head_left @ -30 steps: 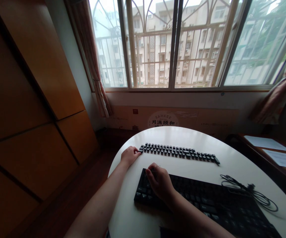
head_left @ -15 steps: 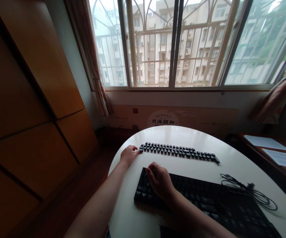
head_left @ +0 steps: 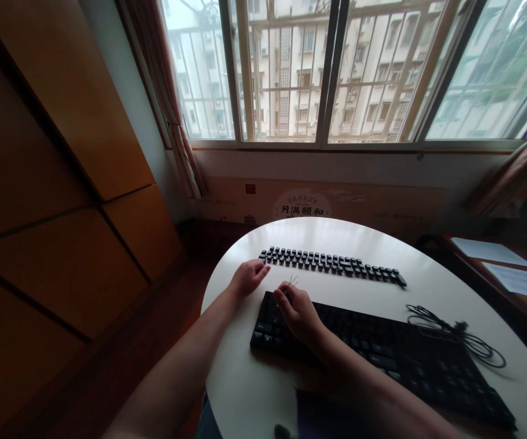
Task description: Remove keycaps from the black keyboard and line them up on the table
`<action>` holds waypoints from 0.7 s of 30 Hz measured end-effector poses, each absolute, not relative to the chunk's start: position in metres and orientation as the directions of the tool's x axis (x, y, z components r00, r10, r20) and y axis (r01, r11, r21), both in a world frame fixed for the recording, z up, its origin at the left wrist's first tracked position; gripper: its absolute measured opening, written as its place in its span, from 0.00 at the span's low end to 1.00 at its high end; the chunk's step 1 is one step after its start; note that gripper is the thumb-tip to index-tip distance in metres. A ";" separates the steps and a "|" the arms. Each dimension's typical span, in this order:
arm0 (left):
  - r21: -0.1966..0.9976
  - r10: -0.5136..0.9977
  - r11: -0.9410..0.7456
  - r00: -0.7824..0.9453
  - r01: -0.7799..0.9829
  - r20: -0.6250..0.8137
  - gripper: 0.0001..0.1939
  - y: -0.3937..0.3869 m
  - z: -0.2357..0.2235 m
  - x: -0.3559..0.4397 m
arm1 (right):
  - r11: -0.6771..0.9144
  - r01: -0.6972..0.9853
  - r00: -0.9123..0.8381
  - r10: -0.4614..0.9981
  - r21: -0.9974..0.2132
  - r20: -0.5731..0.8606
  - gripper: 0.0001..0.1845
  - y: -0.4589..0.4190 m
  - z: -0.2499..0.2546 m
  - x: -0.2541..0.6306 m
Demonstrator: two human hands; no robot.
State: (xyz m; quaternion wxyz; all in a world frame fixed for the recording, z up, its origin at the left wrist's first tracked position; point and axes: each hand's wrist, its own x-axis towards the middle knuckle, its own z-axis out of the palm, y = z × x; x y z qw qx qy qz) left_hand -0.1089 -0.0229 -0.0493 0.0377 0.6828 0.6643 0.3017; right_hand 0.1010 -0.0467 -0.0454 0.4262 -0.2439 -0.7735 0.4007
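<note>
A black keyboard (head_left: 382, 353) lies across the near part of a round white table (head_left: 336, 231). Beyond it, several loose black keycaps (head_left: 331, 263) are laid out in two rows. My right hand (head_left: 297, 311) is over the keyboard's far left corner, fingers pinched on a thin wire tool (head_left: 292, 281) whose prongs stick up. My left hand (head_left: 248, 277) rests on the table just left of the keycap rows, fingers loosely stretched toward my right hand, holding nothing.
A coiled black cable (head_left: 450, 335) lies right of the keyboard. A wooden cabinet (head_left: 62, 183) fills the left side. Behind the table are a barred window (head_left: 336, 73) and a cardboard sheet (head_left: 318, 207). A side desk with papers (head_left: 510, 268) stands at the right.
My right hand has lifted slightly from the keyboard's corner, with the wire tool now showing. My left hand drew back from the keycap rows toward my right hand. The camera tilted down.
</note>
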 end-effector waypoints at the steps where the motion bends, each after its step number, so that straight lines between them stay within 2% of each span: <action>1: 0.448 0.938 -0.155 -0.010 0.880 0.345 0.21 -0.024 -0.049 -0.103 | 0.555 0.032 -0.514 0.722 -0.831 0.463 0.18 -0.046 -0.046 0.101; 4: 0.447 0.948 -0.258 0.136 0.857 0.287 0.19 -0.025 -0.049 -0.089 | 0.507 0.012 -0.479 0.759 -0.862 0.440 0.19 -0.043 -0.047 0.102; 7: 0.449 0.947 -0.299 0.205 0.842 0.247 0.16 -0.027 -0.048 -0.083 | 0.473 -0.008 -0.446 0.787 -0.881 0.426 0.19 -0.041 -0.048 0.102; 16: 0.418 0.951 -0.302 0.243 0.857 0.190 0.10 -0.030 -0.046 -0.081 | 0.538 0.079 -0.457 0.768 -0.839 0.449 0.11 -0.046 -0.049 0.101; 21: 0.414 0.953 -0.299 0.243 0.860 0.183 0.10 -0.031 -0.046 -0.081 | 0.591 0.153 -0.463 0.751 -0.792 0.471 0.11 -0.049 -0.050 0.103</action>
